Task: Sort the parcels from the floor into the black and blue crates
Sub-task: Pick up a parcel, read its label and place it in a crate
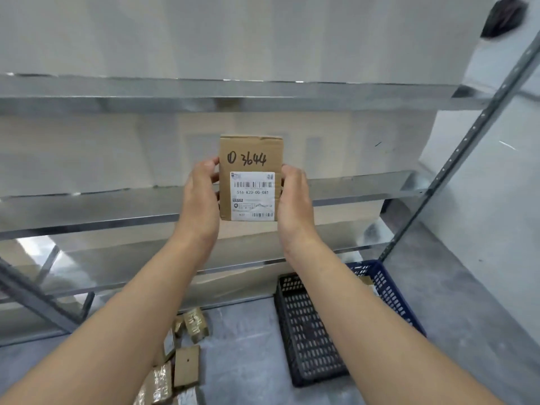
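Parcel (251, 176) gripped — left hand (201, 197), right hand (295, 197) | blue crate (391, 290): brown item (365, 279)

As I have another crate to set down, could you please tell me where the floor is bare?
Bare floor runs between the loose parcels and the black crate. More lies right of the blue crate, towards the shelf post. It is crowded at bottom left, where the loose parcels lie close together.
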The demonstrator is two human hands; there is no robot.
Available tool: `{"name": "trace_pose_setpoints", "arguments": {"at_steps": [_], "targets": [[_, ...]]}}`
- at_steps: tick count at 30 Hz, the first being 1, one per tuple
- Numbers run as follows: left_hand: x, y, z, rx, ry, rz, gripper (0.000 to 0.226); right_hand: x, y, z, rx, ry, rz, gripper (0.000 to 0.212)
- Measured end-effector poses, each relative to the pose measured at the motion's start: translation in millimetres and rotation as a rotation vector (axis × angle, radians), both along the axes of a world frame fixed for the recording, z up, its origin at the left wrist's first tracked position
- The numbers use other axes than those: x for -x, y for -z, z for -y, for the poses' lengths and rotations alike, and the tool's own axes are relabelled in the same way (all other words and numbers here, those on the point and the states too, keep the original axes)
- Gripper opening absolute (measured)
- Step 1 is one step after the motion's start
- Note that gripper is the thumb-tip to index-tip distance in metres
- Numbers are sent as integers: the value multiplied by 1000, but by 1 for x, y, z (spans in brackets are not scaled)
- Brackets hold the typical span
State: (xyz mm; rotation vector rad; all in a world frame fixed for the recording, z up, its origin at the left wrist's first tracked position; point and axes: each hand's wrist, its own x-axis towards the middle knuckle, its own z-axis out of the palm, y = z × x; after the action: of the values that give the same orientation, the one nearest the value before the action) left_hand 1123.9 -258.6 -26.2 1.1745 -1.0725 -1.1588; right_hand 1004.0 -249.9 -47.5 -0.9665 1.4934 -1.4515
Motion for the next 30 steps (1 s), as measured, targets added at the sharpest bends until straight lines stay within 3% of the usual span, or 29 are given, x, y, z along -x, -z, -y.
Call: {"name": "trace_pose_setpoints", "arguments": {"at_steps": [2,10,22,30], "targets": [[13,-20,-12,47,45,4,42,15,-20,-11,40,-6,3,36],[60,-59,-33,134,127,-14,35,60,-57,-47,138,40,26,25],[163,-47,-32,82,478,-10,30,151,-42,-86,118,454,46,31],[272,-24,-59,31,636,19,28,245,-19,-130,104,596,59,27]]}}
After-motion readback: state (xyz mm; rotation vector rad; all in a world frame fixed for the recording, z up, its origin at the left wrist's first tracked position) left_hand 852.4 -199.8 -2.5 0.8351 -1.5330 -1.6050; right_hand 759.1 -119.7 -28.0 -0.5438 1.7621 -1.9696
